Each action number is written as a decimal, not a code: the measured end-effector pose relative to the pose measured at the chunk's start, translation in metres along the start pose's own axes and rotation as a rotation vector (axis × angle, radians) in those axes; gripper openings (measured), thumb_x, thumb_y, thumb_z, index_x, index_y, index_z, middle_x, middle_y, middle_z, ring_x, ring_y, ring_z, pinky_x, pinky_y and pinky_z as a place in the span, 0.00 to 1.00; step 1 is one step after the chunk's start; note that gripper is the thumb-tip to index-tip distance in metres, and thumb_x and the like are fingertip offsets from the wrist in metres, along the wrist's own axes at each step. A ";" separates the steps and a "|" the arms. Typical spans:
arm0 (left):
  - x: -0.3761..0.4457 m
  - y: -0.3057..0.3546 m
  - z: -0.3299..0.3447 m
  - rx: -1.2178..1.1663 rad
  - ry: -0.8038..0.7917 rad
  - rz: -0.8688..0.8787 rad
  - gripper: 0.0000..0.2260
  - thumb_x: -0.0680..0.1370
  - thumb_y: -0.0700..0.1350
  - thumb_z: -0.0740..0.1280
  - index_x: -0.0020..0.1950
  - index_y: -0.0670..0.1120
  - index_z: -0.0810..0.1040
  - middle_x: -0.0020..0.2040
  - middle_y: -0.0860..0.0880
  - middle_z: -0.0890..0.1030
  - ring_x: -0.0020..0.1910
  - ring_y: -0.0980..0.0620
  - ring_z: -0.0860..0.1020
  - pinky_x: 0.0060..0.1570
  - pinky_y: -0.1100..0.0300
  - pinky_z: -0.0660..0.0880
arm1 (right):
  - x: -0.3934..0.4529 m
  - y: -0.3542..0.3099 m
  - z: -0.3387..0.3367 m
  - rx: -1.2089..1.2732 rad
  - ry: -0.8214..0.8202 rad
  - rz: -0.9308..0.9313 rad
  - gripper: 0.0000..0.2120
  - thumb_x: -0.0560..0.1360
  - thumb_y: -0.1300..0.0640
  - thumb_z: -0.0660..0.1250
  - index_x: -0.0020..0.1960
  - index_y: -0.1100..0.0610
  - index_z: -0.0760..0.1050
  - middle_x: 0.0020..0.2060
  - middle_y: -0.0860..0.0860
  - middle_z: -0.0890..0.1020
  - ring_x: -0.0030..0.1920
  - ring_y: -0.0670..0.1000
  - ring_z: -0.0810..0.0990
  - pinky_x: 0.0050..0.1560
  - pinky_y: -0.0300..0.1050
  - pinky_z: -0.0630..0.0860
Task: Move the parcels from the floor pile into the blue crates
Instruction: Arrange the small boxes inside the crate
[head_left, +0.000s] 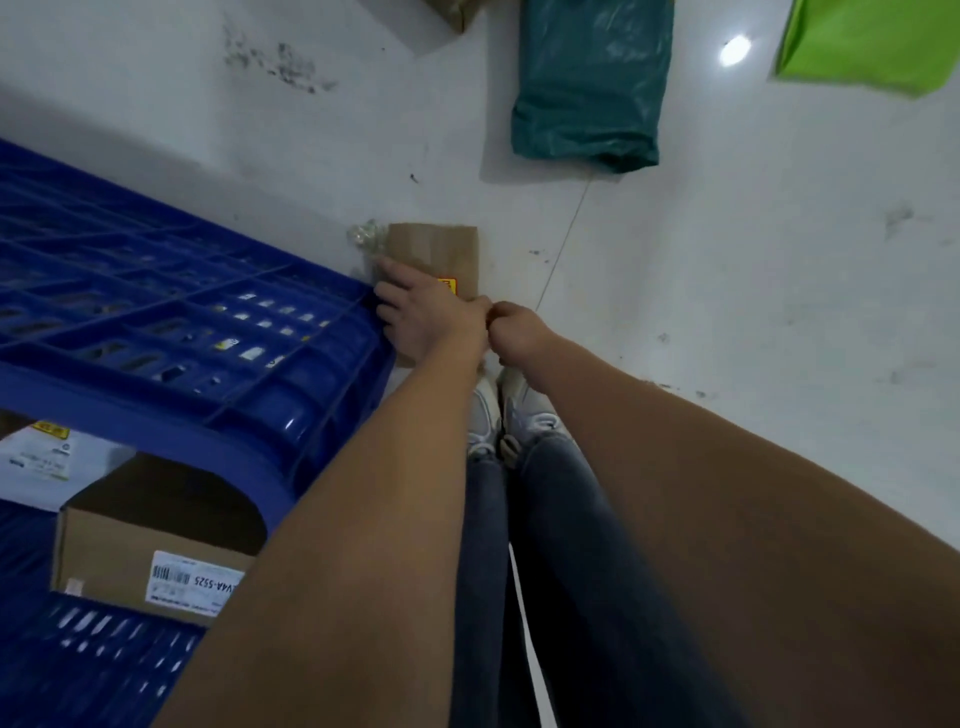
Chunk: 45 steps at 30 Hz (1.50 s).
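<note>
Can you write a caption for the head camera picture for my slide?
Both hands reach down to a brown paper parcel on the floor beside a blue crate.

blue crate (182, 312), teal bag (587, 88), perhaps lime bag (872, 41).

A flat cardboard parcel (434, 260) lies on the floor (727, 291) just beside the crate's (208, 332) far corner, ahead of the shoes (506, 415). Beyond it lies a plastic mailer bag (589, 88), another bag (872, 41) to its right. Inside the crate sits a labelled cardboard box (130, 551).
</note>
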<state>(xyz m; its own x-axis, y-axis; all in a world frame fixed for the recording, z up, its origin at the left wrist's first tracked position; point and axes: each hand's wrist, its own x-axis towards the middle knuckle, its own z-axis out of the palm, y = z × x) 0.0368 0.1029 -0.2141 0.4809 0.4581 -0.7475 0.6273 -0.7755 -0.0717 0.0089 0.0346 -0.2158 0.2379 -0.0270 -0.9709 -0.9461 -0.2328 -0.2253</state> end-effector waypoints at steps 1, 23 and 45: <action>-0.005 0.000 -0.002 0.010 0.019 0.017 0.54 0.66 0.59 0.74 0.76 0.40 0.43 0.70 0.39 0.61 0.67 0.40 0.65 0.63 0.49 0.67 | -0.008 0.001 -0.003 0.037 0.007 0.004 0.18 0.77 0.67 0.55 0.65 0.65 0.71 0.50 0.54 0.72 0.51 0.51 0.69 0.49 0.42 0.67; -0.140 -0.007 -0.129 -0.920 -0.538 0.155 0.22 0.71 0.56 0.70 0.61 0.50 0.72 0.54 0.49 0.82 0.48 0.52 0.82 0.46 0.56 0.80 | -0.177 -0.032 -0.081 0.559 -0.029 -0.224 0.36 0.62 0.46 0.74 0.67 0.54 0.68 0.50 0.50 0.84 0.47 0.49 0.85 0.42 0.44 0.81; -0.117 -0.276 -0.195 -1.306 -0.246 -0.212 0.10 0.77 0.57 0.63 0.50 0.53 0.77 0.40 0.58 0.85 0.37 0.60 0.83 0.37 0.67 0.77 | -0.220 -0.111 0.159 -0.429 -0.253 -0.304 0.17 0.78 0.53 0.63 0.65 0.56 0.73 0.57 0.52 0.79 0.48 0.47 0.76 0.45 0.33 0.71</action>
<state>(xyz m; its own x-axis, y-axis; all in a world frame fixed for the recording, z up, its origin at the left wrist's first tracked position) -0.0734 0.3481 0.0221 0.2670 0.3208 -0.9087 0.8622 0.3416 0.3740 0.0263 0.2209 0.0102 0.3750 0.3230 -0.8689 -0.6576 -0.5680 -0.4950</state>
